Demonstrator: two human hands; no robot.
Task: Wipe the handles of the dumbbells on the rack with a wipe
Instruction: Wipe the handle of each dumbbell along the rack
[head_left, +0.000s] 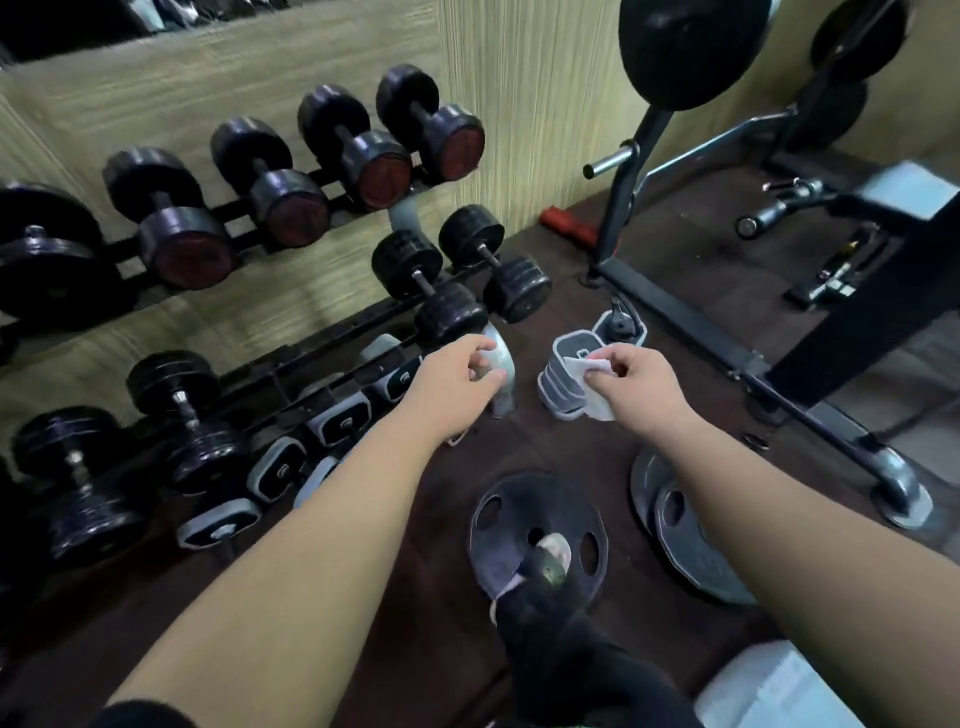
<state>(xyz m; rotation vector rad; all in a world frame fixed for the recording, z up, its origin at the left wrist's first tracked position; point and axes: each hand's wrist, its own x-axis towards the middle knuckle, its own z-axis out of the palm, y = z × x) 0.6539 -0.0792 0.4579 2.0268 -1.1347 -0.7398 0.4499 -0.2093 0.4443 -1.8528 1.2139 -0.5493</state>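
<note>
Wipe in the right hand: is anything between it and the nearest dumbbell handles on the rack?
Nothing visible. From the wipe in the right hand it is open air up to the nearest dumbbell handle. The left hand is off to the side, by the rack leg.

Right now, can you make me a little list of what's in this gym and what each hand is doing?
place: gym floor beside a dumbbell rack
right hand: pinches a white wipe
left hand: fingers curled, by the rack's grey leg; unclear if it holds anything
top shelf: black dumbbells with reddish ends
wiping: wipe touches no handle
floor: black weight plate near the person's foot
</note>
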